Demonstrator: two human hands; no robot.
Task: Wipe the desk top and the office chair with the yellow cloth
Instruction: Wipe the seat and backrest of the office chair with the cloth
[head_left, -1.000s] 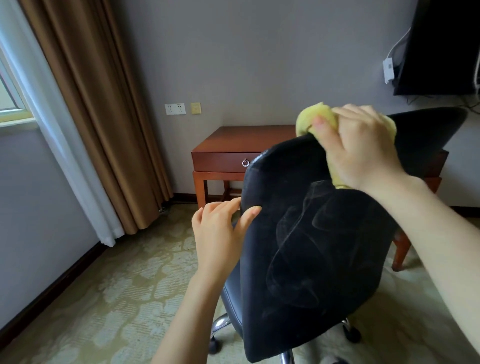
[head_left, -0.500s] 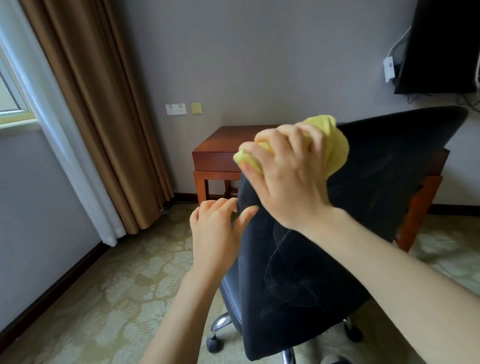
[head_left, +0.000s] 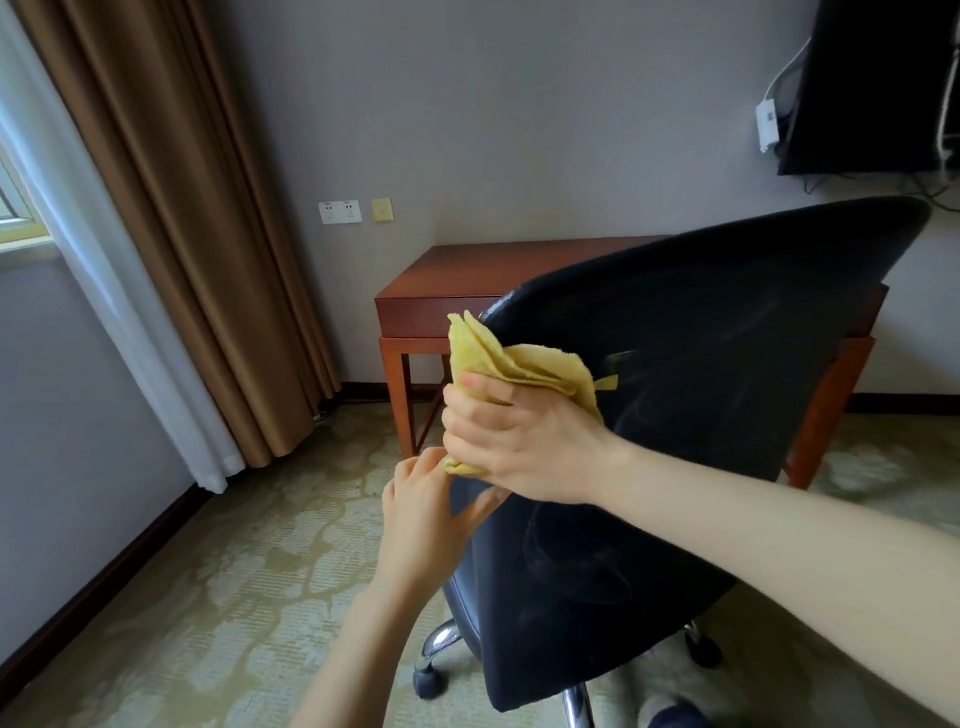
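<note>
Yellow cloth, folded into several layers, is bunched in the right hand, whose fingers curl closed around its lower half while the upper folds fan out above the knuckles. Those fingers press the cloth against the left side edge of the office chair, a black padded backrest seen from behind. Just below the right fingers, the left hand rests with fingers spread open and flat against the same edge, gripping nothing and apparently steadying the chair. Beyond the fingers and behind the backrest stands the desk, a reddish wooden table against the grey wall, its top bare where visible. Judging from this, the chair-wiping step is in hand, working along the backrest edge. The next stroke likely calls for firm pressure down that edge while the left hand keeps the wheeled chair from swivelling or rolling.
</note>
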